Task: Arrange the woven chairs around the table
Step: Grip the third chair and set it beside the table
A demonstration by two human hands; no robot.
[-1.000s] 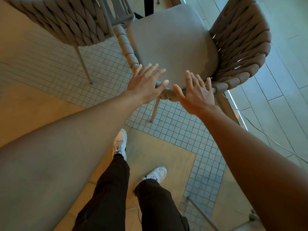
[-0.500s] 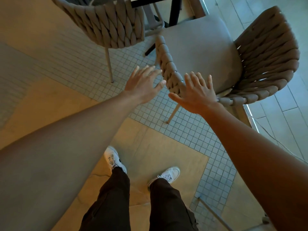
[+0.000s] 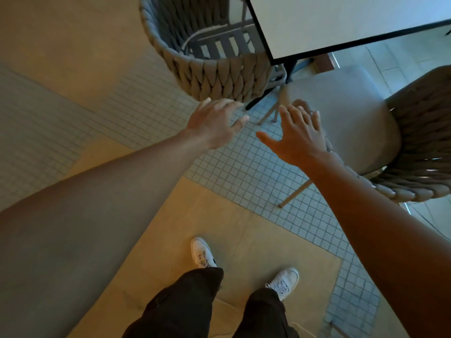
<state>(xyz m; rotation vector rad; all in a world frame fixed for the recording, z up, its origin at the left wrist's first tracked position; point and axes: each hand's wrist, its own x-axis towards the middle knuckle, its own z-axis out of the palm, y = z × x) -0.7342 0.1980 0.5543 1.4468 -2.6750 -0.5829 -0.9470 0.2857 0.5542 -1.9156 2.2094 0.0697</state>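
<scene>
A woven chair (image 3: 214,76) with a slatted seat stands pushed in at the white table (image 3: 336,23), its curved back toward me. A second woven chair (image 3: 419,132) with a grey seat cushion (image 3: 341,113) stands at the right, beside the table's corner. My left hand (image 3: 214,123) hovers open just below the first chair's back, fingers spread, holding nothing. My right hand (image 3: 297,135) is open over the near woven arm of the second chair; whether it touches that arm I cannot tell.
The floor has a strip of small white tiles (image 3: 244,167) between tan slabs. My two feet in white shoes (image 3: 202,252) stand on a tan slab. A black table leg (image 3: 290,69) drops between the two chairs. A thin metal leg (image 3: 339,328) shows at the bottom right.
The view has swung left and back: the table top has come into sight and the cushioned chair has slid to the right. Both hands stay open, now farther apart.
</scene>
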